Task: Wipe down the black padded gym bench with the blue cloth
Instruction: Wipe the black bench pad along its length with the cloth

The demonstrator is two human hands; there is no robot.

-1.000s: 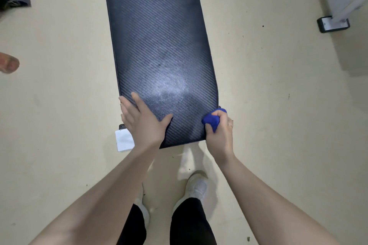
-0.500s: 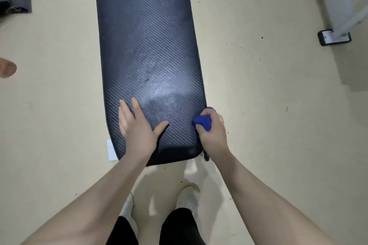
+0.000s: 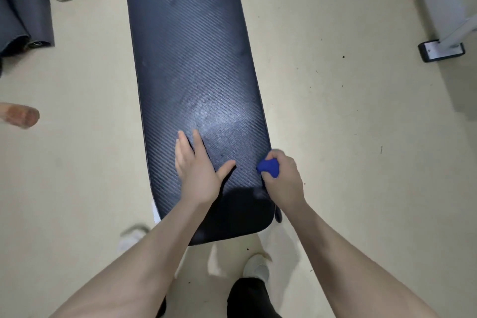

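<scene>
Hiding most cloth (image 3: 268, 168): right hand (image 3: 284, 179)

Both bare forearms reach in from six o'clock. The left hand (image 3: 196, 173) lies flat, fingers (image 3: 200, 146) straight toward twelve, thumb toward three. The right hand (image 3: 282, 178) is fisted, fingers curled tight.

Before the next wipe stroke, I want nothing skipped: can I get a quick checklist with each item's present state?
1. Blue cloth in the right hand: ok, gripped in a bunch.
2. Cloth against the bench: ok, at its right edge near the close end.
3. Left hand steadying the pad: ok, flat on it, fingers straight.
4. Pad ahead free of objects: ok, only a pale sheen shows.
5. Far end of the bench: cannot tell, out of view.
6. Whether the cloth is damp: cannot tell.
</scene>
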